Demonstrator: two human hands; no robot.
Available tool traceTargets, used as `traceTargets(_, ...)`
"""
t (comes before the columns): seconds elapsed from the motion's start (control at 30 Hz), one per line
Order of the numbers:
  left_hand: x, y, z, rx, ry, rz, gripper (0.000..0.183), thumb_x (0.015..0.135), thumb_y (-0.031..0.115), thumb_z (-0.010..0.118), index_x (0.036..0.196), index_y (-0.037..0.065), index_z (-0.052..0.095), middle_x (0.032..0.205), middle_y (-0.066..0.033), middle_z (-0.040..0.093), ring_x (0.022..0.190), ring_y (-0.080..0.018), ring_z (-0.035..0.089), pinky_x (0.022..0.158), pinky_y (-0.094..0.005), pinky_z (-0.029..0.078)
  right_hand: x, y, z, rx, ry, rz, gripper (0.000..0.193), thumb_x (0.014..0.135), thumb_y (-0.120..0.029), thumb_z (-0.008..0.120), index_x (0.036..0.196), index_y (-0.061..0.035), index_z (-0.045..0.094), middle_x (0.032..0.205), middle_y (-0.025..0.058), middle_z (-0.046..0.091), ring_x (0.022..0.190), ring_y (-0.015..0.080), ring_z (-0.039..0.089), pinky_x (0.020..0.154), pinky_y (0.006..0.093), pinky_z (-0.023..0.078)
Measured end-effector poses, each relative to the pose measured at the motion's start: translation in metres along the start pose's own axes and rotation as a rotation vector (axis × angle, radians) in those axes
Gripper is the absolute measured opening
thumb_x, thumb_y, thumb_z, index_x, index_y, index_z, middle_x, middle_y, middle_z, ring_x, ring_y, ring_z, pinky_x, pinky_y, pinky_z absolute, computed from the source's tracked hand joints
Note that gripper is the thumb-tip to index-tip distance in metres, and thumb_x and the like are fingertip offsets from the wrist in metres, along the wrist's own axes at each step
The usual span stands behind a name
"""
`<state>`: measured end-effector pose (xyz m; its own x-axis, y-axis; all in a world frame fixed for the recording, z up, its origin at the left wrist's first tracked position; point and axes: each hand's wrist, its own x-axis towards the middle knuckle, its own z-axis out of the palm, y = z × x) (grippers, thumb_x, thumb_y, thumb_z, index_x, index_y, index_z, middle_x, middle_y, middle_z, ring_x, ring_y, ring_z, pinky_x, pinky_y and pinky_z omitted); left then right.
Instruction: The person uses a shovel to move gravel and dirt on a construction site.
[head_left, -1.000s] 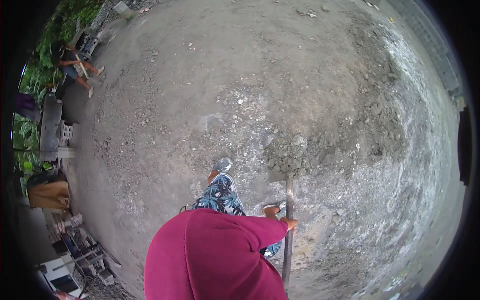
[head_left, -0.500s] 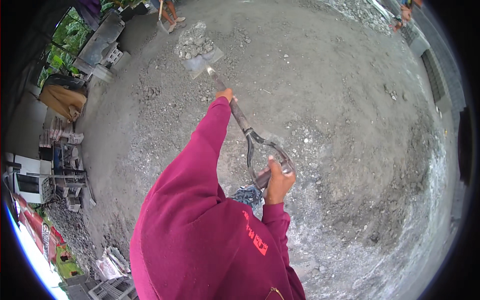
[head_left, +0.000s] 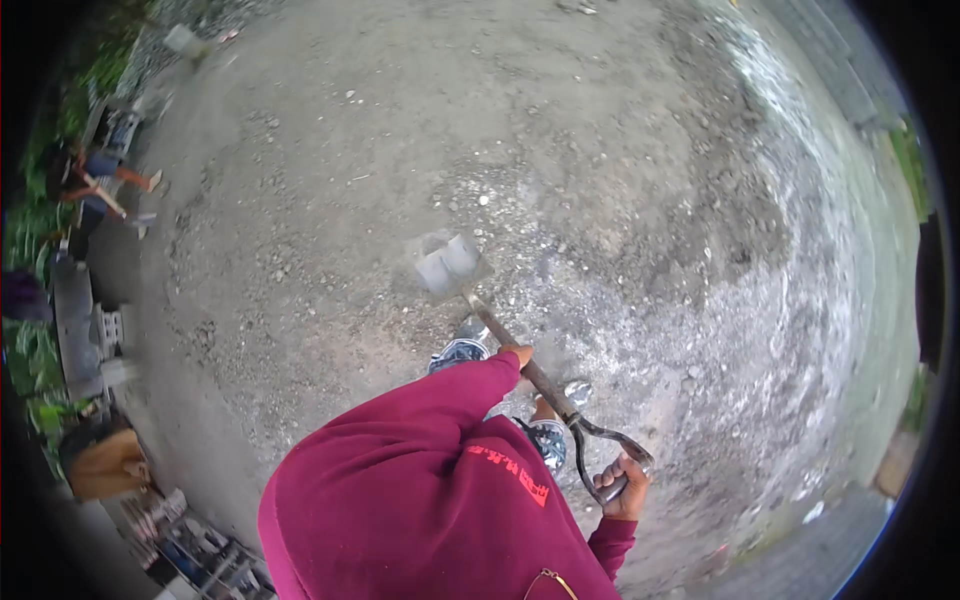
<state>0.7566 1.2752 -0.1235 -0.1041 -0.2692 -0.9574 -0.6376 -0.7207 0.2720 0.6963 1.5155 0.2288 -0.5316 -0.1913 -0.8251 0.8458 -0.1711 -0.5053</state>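
A shovel (head_left: 548,386) with a wide metal blade and a forked D-shaped handle slants across the ground in front of me. My left hand (head_left: 517,355) is closed around its shaft, part of the fingers hidden by the maroon sleeve. At the handle end, my right hand (head_left: 626,486) wraps round the cross grip. The shovel blade (head_left: 450,266) is slightly blurred, with no heap of gravel visible on it. It is just beyond my foot, over grey gravelly ground (head_left: 340,180); whether it touches the ground I cannot tell.
Another person (head_left: 100,185) stands at the far left with a long-handled tool. Along the left lie a tan-covered heap (head_left: 108,462) and stacked materials (head_left: 200,540). A low block wall (head_left: 835,55) borders the far right. Pale powdery patches mark the ground to my right.
The gravel that was on the blade is gone from it. My view has turned right, and the shovel has come back nearer my feet, both hands still on it.
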Motion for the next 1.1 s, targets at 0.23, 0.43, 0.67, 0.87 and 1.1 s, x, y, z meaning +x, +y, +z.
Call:
traceTargets(0.23, -0.114, -0.068, 0.23, 0.125, -0.479, -0.07, 0.021, 0.078, 0.018, 0.065, 0.085, 0.002, 0.054, 0.069, -0.0112, 0.056, 0.057, -0.0273, 0.061, 0.051, -0.0454, 0.055, -0.101, 0.057, -0.137, 0.668, 0.413, -0.213, 0.049, 0.082, -0.012, 0.053, 0.128, -0.0007, 0.047, 0.056, 0.0026, 0.043, 0.044, 0.0188, 0.044, 0.049, 0.0386, 0.044)
traceTargets(0.43, -0.169, -0.141, 0.381, 0.392, -0.508, 0.008, 0.018, 0.075, 0.017, 0.065, 0.077, 0.003, 0.054, 0.064, -0.0093, 0.055, 0.049, -0.0231, 0.056, 0.044, -0.0396, 0.05, -0.084, 0.049, -0.215, 0.969, 0.504, -0.343, 0.039, 0.082, -0.018, 0.055, 0.118, -0.0032, 0.055, 0.056, 0.0014, 0.041, 0.045, 0.0166, 0.043, 0.049, 0.0371, 0.044)
traceTargets(0.67, -0.122, -0.1, 0.502, 0.475, -0.559, 0.104, 0.022, 0.079, 0.019, 0.063, 0.076, -0.001, 0.055, 0.062, -0.0135, 0.057, 0.051, -0.0273, 0.06, 0.047, -0.0418, 0.053, 0.091, -0.048, -0.282, 1.249, 0.454, -0.315, 0.031, 0.081, -0.016, 0.058, 0.11, -0.0061, 0.058, 0.056, 0.0003, 0.042, 0.044, 0.0153, 0.043, 0.047, 0.0341, 0.043)
traceTargets(0.87, -0.114, -0.023, 0.583, 0.2, -0.68, -0.021, 0.017, 0.076, 0.015, 0.061, 0.075, -0.001, 0.056, 0.064, -0.0145, 0.057, 0.053, -0.0278, 0.059, 0.049, -0.0406, 0.053, 0.184, -0.194, -0.251, 1.224, 0.425, -0.382, 0.041, 0.084, -0.008, 0.058, 0.123, -0.0089, 0.047, 0.057, 0.001, 0.043, 0.044, 0.0162, 0.044, 0.047, 0.0355, 0.043)
traceTargets(1.1, -0.148, -0.029, 0.615, 0.397, -0.439, -0.071, 0.013, 0.072, 0.012, 0.058, 0.068, 0.0, 0.056, 0.06, -0.0133, 0.054, 0.052, -0.0288, 0.056, 0.047, -0.0388, 0.048, 0.168, -0.229, -0.28, 1.227, 0.447, -0.359, 0.06, 0.083, -0.004, 0.056, 0.138, -0.0087, 0.034, 0.058, 0.0016, 0.042, 0.043, 0.0154, 0.045, 0.047, 0.0368, 0.045)
